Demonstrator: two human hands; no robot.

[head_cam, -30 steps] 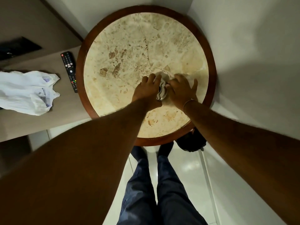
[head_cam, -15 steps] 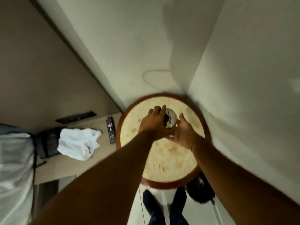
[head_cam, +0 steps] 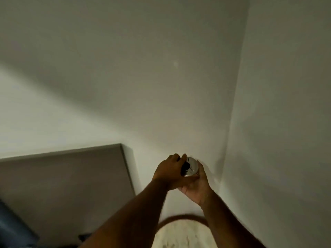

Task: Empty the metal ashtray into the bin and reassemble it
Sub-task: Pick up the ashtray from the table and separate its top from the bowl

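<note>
Ashtray (head_cam: 191,167) held clear above the worktop's rim (head_cam: 180,218), near the wall corner. Left hand (head_cam: 169,173) fingers closed over its top, possibly the lid; right hand (head_cam: 196,187) cupped closed beneath.

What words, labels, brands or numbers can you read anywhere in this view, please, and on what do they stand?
None can be read.
The metal ashtray, held up between the left hand and the right hand, shows only dark slots and faint marks, too blurred to tell as text.
The walls, the grey panel and the round table carry no writing.
</note>
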